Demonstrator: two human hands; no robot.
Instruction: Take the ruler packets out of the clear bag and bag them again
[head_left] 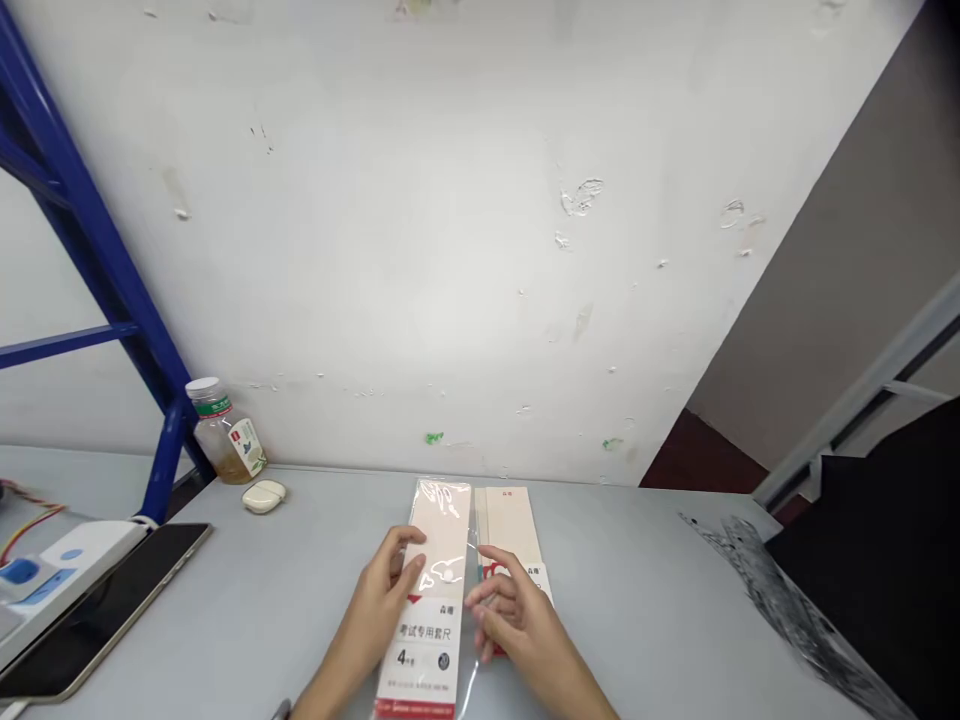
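Note:
A long, narrow ruler set packet [426, 580] in a glossy clear sleeve is tilted slightly on the grey desk, cream above with a white printed label and a red strip below. My left hand [379, 590] grips its left edge, thumb over the front and fingers curled at the side. Beside the sleeve's right edge is my right hand [517, 620], fingers bent and apart, holding nothing I can see. Whether its fingertips touch the clear film I cannot tell. Behind that hand lies a second, similar packet [514, 515], its lower part mostly covered.
On the left stand a plastic jar [229, 440] with some amber liquid and a cream oval case [263, 496]. A dark-screened phone [112, 610] rests against a white power strip [67, 570]. A blue metal frame [112, 240] rises there; black fabric [885, 550] hangs at right.

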